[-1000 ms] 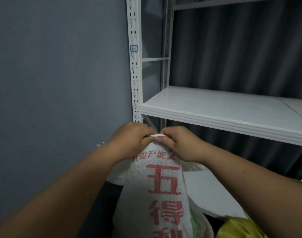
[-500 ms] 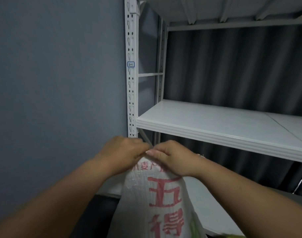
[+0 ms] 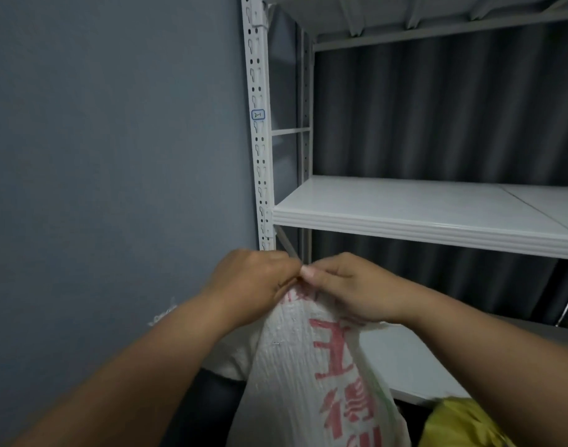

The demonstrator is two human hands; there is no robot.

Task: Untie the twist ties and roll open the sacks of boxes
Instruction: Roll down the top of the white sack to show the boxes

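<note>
A plain blue-grey wall point(image 3: 108, 156) stands left of a white metal rack point(image 3: 258, 150); its shelf point(image 3: 421, 214) fronts dark ribbed sheeting point(image 3: 437, 111).

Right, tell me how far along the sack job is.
Done: nothing visibly; the white woven sack with red print is bunched shut at its neck. In hand: left hand and right hand both pinch that neck; the tie itself is hidden. Left: rolling it open, then the yellow sack.

left — bare grey wall point(image 3: 108, 162) | ahead — white rack upright point(image 3: 260, 156) just behind knuckles | right — shelf point(image 3: 421, 217) top lay open above yellow sack point(image 3: 460, 424)
</note>
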